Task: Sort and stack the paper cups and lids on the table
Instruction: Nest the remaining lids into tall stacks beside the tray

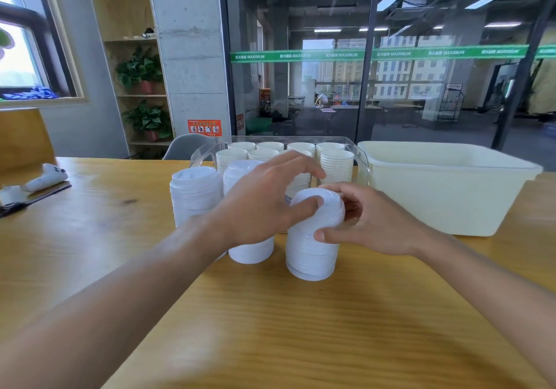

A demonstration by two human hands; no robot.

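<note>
The nearest lid stack (313, 238) stands upright on the surface (270, 328), its long axis vertical with a slight lean, and it is flanked by both hands. The right hand (373, 223) is held against its right flank, thumb pressed on the near side and fingers curled round the back near the top, so this grip is closed on the stack. The left hand (264, 205) comes from the left, its thumb laid on the top lid while its fingers are spread, relaxed, above and behind; nothing is clasped by it. The stack thus lies between the two hands, slightly nearer the right. A steadying or squaring of the column is judged to be the step in hand, and any lift would have to run along the vertical axis to keep the lids from sliding. Just left, touching or nearly so, a second lid stack (251, 250) is partly hidden by the left hand, and a third lid stack (195, 196) stands beyond it. Behind them, nested paper cups (337, 166) are held in rows in a clear tray (362, 160). To the right a cream plastic tub (451, 196) rests on the surface, well apart from the hands. A glass partition (391, 57) and a shelf with plants (141, 73) close the room behind.
</note>
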